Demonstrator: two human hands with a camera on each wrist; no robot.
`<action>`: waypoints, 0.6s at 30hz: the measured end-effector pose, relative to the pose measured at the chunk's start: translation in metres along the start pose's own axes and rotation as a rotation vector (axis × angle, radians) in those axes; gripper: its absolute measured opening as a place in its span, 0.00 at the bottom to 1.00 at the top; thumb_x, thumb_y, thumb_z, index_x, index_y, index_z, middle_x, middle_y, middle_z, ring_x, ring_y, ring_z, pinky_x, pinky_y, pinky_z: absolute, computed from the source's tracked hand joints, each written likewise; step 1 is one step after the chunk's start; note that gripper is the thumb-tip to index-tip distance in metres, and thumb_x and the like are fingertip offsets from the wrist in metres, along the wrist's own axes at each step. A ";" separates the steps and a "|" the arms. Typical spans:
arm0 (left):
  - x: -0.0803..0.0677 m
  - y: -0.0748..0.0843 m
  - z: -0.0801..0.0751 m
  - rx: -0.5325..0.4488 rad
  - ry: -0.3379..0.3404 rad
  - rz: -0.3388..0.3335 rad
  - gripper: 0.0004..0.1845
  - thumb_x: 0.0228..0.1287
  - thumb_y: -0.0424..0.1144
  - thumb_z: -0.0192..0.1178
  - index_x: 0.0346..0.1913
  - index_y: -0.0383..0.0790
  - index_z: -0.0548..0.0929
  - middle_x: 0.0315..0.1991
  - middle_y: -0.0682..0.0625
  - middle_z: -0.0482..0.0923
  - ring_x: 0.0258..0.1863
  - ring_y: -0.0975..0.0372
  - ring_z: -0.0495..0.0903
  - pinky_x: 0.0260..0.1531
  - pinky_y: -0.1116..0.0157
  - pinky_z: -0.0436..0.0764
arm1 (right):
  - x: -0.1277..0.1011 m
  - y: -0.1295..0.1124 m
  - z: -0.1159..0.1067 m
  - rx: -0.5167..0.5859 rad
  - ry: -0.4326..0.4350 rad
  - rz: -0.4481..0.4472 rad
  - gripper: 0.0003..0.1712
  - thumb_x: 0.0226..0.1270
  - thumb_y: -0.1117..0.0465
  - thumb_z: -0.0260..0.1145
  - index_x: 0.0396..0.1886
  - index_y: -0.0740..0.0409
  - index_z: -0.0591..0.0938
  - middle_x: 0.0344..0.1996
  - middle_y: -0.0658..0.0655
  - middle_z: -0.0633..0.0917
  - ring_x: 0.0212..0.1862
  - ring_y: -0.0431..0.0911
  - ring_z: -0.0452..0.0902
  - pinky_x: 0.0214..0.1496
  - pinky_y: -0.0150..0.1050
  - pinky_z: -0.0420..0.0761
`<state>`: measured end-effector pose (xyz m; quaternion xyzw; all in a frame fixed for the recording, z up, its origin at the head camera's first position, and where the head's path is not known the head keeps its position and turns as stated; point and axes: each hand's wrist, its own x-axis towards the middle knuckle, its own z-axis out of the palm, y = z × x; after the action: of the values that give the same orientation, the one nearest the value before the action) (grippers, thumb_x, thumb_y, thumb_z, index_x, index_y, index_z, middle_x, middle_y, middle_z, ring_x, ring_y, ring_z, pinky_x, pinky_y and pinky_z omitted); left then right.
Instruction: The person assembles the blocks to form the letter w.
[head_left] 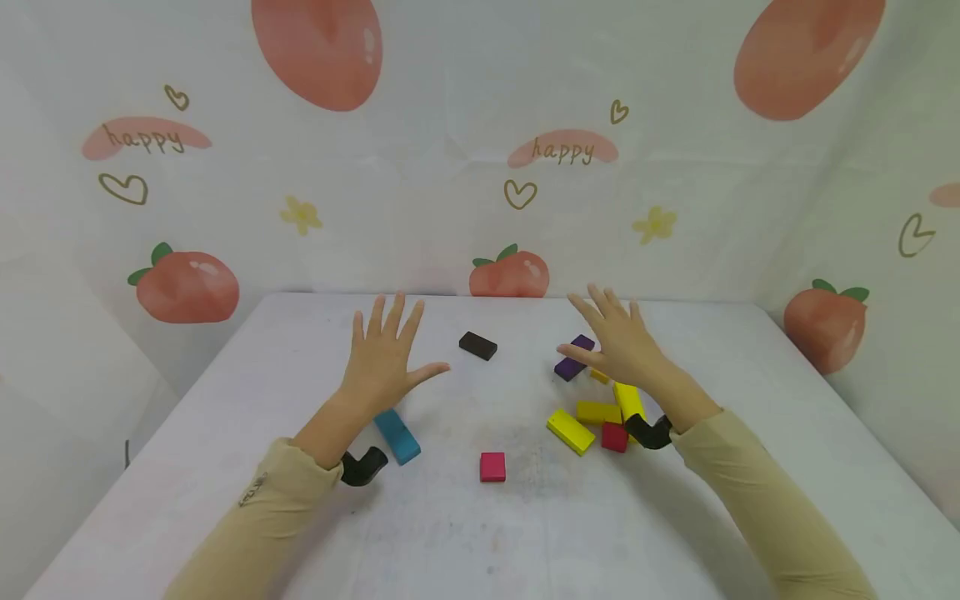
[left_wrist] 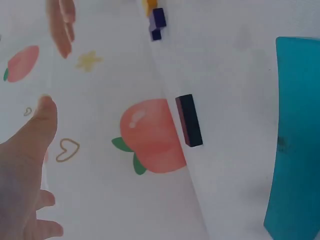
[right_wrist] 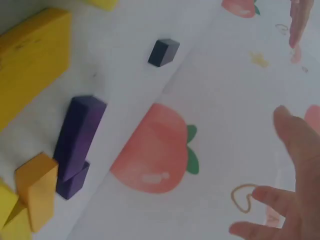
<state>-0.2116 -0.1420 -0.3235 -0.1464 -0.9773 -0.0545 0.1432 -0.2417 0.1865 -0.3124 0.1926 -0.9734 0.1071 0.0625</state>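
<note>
Both hands are raised over the table with fingers spread, and neither holds anything. My left hand (head_left: 381, 358) is above a blue block (head_left: 397, 436), which looms large at the right of the left wrist view. My right hand (head_left: 619, 340) hovers over a cluster at the right: a purple block (head_left: 575, 358), an orange block (right_wrist: 37, 190), yellow blocks (head_left: 571, 431) and a red block (head_left: 615, 437). A dark brown block (head_left: 477, 345) lies at the back between the hands. Nearer the front is a pinkish-red square block (head_left: 492, 467).
The white table (head_left: 450, 533) meets a white backdrop (head_left: 420, 233) printed with peaches, hearts and flowers, which also rises along both sides. Black wrist camera mounts (head_left: 364, 467) jut out beneath the two sleeves. A smaller purple block (right_wrist: 73, 182) touches the longer purple one.
</note>
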 end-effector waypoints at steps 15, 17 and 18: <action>-0.032 -0.031 0.000 -0.298 -0.196 -0.072 0.46 0.60 0.59 0.57 0.71 0.31 0.54 0.71 0.30 0.50 0.69 0.36 0.54 0.66 0.39 0.58 | 0.060 -0.028 0.028 0.208 -0.147 -0.255 0.30 0.63 0.58 0.64 0.63 0.63 0.70 0.62 0.62 0.73 0.66 0.56 0.65 0.70 0.51 0.66; -0.037 -0.034 0.004 -0.323 -0.221 -0.091 0.47 0.59 0.60 0.57 0.71 0.32 0.53 0.71 0.30 0.50 0.68 0.36 0.54 0.64 0.38 0.59 | 0.067 -0.031 0.034 0.222 -0.168 -0.279 0.29 0.63 0.59 0.64 0.62 0.63 0.70 0.62 0.61 0.73 0.66 0.55 0.66 0.70 0.50 0.66; -0.039 -0.036 0.005 -0.333 -0.234 -0.099 0.48 0.59 0.60 0.58 0.71 0.32 0.53 0.71 0.31 0.50 0.68 0.36 0.54 0.64 0.38 0.60 | 0.069 -0.034 0.037 0.232 -0.180 -0.285 0.29 0.63 0.59 0.64 0.62 0.63 0.70 0.62 0.62 0.73 0.66 0.56 0.66 0.70 0.50 0.66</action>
<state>-0.1877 -0.1860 -0.3422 -0.1251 -0.9708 -0.2047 -0.0005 -0.2954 0.1224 -0.3307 0.3429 -0.9191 0.1911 -0.0327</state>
